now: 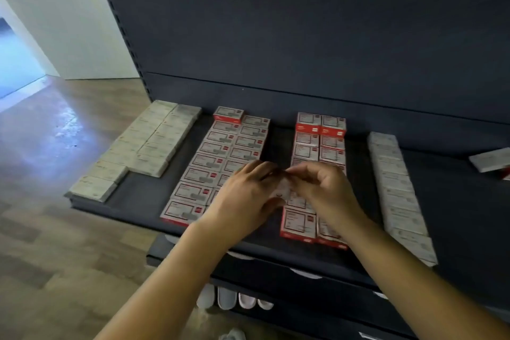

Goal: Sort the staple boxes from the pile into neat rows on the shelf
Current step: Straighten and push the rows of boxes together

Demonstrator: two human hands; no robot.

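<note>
Above the front edge of the shelf (132,201), the left hand (242,196) and right hand (323,188) together pinch one staple box (284,188), probably to align it. Beyond, red-and-white rows (218,154) lie neat; a loose box (491,159) waits far right.

I count two hands over the shelf (143,196), the left hand (242,196) and the right hand (323,190), with one box (285,188) between them. There are four blocks of boxes: a pale double row (143,146) at far left, a red-and-white double row (218,163), a second red-and-white double row (317,146), and a single pale row (397,188) on the right. One loose box (489,159) lies at the far right edge. I cannot count the boxes in each row exactly; the hands cover several. Below I see four white cups (237,298).
</note>
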